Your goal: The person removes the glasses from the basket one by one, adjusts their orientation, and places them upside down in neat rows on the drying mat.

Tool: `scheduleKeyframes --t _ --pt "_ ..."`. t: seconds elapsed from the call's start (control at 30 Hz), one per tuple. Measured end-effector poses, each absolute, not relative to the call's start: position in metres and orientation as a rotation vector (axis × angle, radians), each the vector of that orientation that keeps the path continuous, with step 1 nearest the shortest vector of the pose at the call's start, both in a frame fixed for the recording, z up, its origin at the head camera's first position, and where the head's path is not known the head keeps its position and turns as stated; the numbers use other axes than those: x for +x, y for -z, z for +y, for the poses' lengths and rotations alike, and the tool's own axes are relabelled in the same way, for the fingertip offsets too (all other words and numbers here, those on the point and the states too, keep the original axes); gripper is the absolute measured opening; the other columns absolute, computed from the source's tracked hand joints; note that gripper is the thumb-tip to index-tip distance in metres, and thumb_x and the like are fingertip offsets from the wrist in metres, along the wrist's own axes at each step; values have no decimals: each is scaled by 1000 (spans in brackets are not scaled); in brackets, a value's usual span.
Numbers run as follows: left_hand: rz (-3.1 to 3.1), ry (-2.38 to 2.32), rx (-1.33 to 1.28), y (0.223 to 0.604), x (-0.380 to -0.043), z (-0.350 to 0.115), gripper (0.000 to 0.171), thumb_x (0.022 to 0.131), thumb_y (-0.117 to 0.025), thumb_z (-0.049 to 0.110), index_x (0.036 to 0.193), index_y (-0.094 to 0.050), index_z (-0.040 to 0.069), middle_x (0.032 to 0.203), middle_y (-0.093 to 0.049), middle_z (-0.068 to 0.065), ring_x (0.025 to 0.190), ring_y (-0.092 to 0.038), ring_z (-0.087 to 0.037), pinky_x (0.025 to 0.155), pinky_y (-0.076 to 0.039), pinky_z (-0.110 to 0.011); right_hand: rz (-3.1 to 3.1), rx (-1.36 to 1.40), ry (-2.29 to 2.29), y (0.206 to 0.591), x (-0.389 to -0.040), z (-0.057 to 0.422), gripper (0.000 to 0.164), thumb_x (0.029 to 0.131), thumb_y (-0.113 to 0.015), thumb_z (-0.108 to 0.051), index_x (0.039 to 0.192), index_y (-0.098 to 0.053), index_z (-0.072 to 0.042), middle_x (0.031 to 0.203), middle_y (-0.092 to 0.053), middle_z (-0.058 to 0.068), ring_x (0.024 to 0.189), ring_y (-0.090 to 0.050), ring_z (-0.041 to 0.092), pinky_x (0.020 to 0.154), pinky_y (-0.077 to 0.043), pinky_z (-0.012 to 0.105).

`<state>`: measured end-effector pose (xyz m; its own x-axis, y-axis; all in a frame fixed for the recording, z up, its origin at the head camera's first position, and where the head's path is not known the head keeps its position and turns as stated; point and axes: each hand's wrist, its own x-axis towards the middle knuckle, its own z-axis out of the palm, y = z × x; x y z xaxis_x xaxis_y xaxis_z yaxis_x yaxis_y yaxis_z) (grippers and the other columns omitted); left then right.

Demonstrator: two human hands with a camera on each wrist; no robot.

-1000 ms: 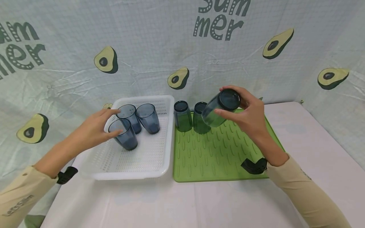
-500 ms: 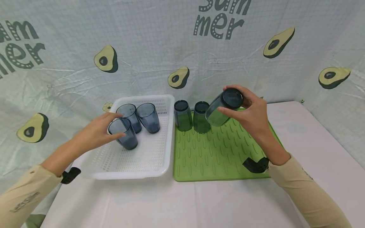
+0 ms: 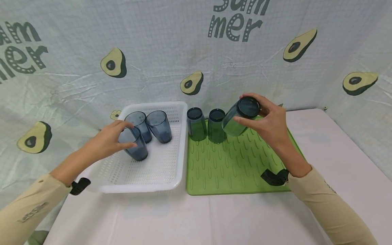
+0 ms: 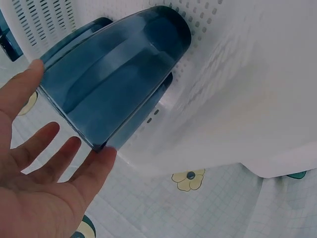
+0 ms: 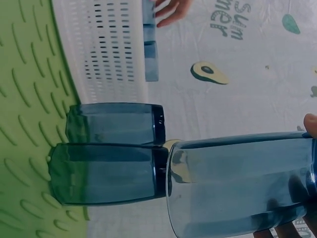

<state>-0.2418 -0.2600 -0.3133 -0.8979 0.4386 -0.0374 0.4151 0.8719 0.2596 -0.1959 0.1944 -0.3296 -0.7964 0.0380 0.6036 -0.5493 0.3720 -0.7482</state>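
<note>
In the white basket (image 3: 176,170), three blue glasses stand mouth up and tilted. My left hand (image 3: 108,141) is at the nearest glass (image 3: 139,150), thumb and fingers spread about its rim; in the left wrist view the fingertips (image 4: 106,153) lie right at the rim. My right hand (image 3: 269,124) grips another blue glass (image 3: 234,120) near its base, thumb in front, with the mouth tipped down to the left above the green mat (image 3: 232,166). Beside it, two upside-down glasses, one on the left (image 3: 197,126) and one on the right (image 3: 216,127), stand on the mat.
Two more tilted glasses, a left one (image 3: 144,127) and a right one (image 3: 160,127), sit at the back of the basket. A white cloth (image 3: 190,217) covers the table. Behind it hangs a curtain (image 3: 153,41) with avocado prints.
My left hand has shifted right and its fingers have come further over the nearest glass. My right hand has moved slightly right with its glass, away from the standing pair.
</note>
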Motion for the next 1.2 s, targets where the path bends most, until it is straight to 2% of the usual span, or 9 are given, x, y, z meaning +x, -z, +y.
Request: scheduleKeyframes --t 0.2,0.53,0.8,1.1,1.2 --pt "2917 -412 719 312 -244 -261 65 85 -85 22 133 -53 -6 136 -49 -31 119 -53 -49 91 -51 -59 -2119 401 -1439 333 -196 195 58 78 -88 -6 133 -68 -14 127 -70 5 111 -66 4 89 -53 18" --pt "2817 -386 870 304 -248 -265 72 79 -89 20 136 -53 -7 132 -54 -27 117 -56 -45 92 -51 -58 -2130 408 -1434 335 -201 194 58 79 -87 -6 133 -67 -14 128 -69 6 107 -67 3 87 -54 19" --pt "2751 -283 831 298 -256 -262 76 77 -90 23 141 -56 -3 136 -46 -30 106 -58 -41 84 -53 -54 -2169 392 -1415 339 -206 194 58 80 -88 -9 133 -66 -13 129 -67 8 104 -67 0 86 -55 18" --pt "2725 -286 789 297 -257 -260 75 77 -90 21 141 -57 0 143 -44 -31 112 -58 -45 86 -54 -55 -2234 319 -1357 346 -214 196 57 79 -89 -16 132 -69 -13 131 -66 8 102 -65 -4 84 -53 14" --pt "2724 -304 768 296 -257 -260 76 77 -90 20 142 -56 1 147 -44 -31 125 -51 -51 93 -51 -59 -2243 307 -1345 348 -217 198 56 80 -89 -16 132 -69 -13 132 -66 9 103 -65 -3 83 -53 13"
